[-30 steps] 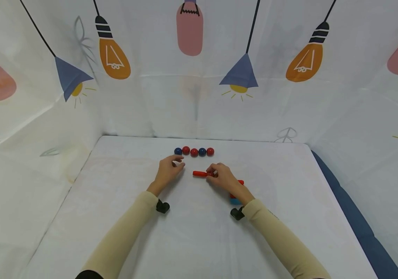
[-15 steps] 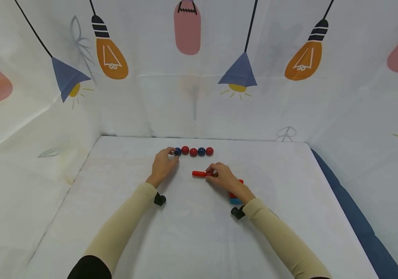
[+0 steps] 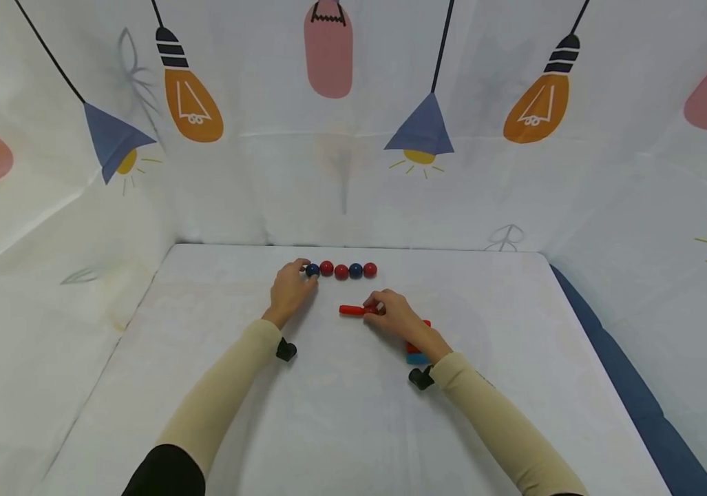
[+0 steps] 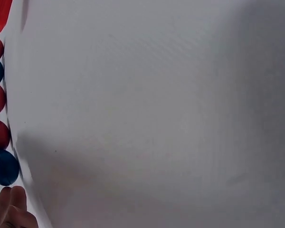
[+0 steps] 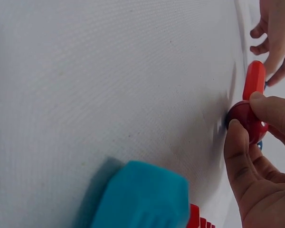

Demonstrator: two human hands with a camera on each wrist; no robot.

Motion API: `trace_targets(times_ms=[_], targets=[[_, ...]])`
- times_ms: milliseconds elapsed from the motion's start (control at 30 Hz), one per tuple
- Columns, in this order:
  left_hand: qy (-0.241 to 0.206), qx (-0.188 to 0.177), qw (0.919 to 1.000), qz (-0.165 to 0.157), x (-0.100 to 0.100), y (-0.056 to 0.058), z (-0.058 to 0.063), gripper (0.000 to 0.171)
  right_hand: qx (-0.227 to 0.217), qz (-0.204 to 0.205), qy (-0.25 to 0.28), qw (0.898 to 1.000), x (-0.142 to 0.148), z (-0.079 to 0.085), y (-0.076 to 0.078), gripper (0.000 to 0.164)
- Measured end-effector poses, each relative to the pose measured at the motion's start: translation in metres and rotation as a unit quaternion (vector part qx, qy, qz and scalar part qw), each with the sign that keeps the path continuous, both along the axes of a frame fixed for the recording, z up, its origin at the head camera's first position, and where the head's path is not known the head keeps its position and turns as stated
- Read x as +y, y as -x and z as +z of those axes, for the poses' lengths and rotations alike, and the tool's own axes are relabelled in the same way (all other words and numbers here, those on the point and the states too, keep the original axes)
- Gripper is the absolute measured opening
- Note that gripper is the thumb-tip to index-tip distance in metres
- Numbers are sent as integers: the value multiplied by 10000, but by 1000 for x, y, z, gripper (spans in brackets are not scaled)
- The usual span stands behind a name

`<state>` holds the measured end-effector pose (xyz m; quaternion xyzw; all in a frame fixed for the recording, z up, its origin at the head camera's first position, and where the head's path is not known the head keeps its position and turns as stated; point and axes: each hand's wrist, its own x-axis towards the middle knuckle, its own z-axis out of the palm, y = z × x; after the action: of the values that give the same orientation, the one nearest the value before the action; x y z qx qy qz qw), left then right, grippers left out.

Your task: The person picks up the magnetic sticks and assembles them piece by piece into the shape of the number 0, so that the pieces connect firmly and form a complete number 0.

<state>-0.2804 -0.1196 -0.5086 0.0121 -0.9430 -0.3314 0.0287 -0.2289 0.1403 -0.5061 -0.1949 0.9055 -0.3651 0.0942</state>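
At the left end of a row of several red and blue balls, my left hand has thumb and fingers around a dark blue ball. That blue ball shows between the fingertips in the left wrist view. Nearer the middle, my right hand pinches a dark red ball between thumb and fingers. Beside that ball a red stick points left; whether the two are joined I cannot tell. The rest of the row includes a red ball and another blue ball.
Under my right forearm lie a teal piece and a ridged red piece, partly hidden in the head view. The white table ends at a hanging white cloth printed with lamps.
My left hand has moved a little forward and left, and its fingers have closed around the leftmost blue ball. The right hand holds the red ball in nearly the same spot.
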Motion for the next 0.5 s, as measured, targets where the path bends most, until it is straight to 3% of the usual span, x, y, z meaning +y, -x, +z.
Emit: trace_targets(times_ms=[500], targets=[[-494, 61, 9987, 144, -5, -2, -8, 36, 18, -27, 2, 10000, -2, 0, -1, 20]])
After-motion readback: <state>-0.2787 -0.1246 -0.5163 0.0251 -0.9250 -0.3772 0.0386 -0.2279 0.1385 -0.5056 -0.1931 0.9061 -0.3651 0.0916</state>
